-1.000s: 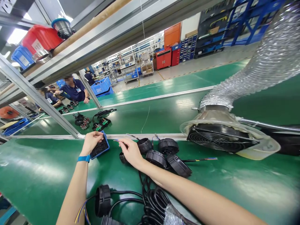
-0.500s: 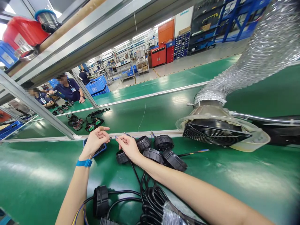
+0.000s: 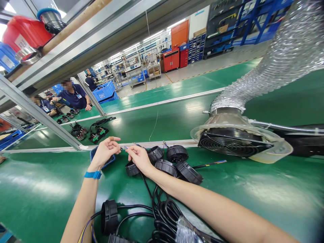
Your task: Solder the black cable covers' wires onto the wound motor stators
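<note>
My left hand [image 3: 106,150] and my right hand [image 3: 138,157] meet above the green bench, both pinched on the thin stripped wire ends [image 3: 124,147] of a black cable. Under my left hand lies a small blue tray [image 3: 94,152] of dark small parts. Just right of my right hand sit several round black plastic caps [image 3: 177,153], each on a black cable. A coil of black cable [image 3: 167,216] and one more black cap [image 3: 109,216] lie near me between my forearms.
A fume extractor hood with a fan grille [image 3: 233,140] and silver flexible duct [image 3: 278,64] stands at the right. Beyond the bench a green conveyor [image 3: 162,123] carries wired parts [image 3: 97,135]. Co-workers in dark blue shirts [image 3: 73,96] sit far left. An aluminium frame post [image 3: 43,118] slants at left.
My left hand left the blue tray and rose to meet my right hand at the wire ends. In the last half second both hands have hardly moved.
</note>
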